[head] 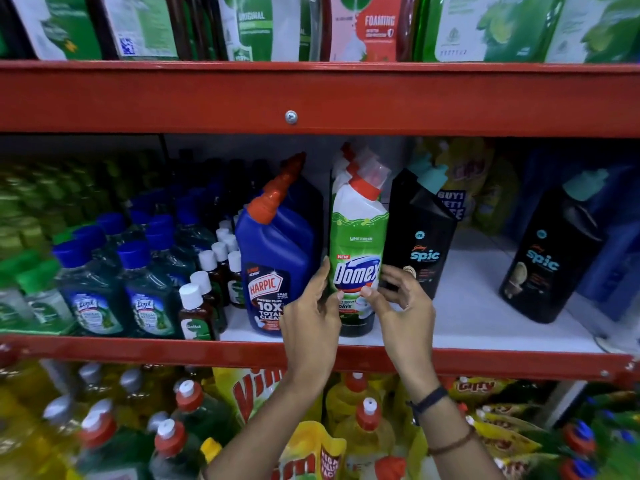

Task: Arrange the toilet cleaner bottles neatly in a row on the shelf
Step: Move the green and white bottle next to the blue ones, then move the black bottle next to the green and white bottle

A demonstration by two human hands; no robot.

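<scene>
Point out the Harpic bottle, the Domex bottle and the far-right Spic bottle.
Harpic bottle (277, 258), head view, on its blue body.
Domex bottle (356, 237), head view, on its green label.
Far-right Spic bottle (550, 265), head view, on its black front.

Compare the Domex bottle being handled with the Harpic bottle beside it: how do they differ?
The Domex bottle is white and green; the Harpic bottle is blue. Domex is slimmer, Harpic wider. Both hands, left hand and right hand, hold Domex; Harpic is untouched. Both stand upright on the shelf with angled red-capped necks.
</scene>
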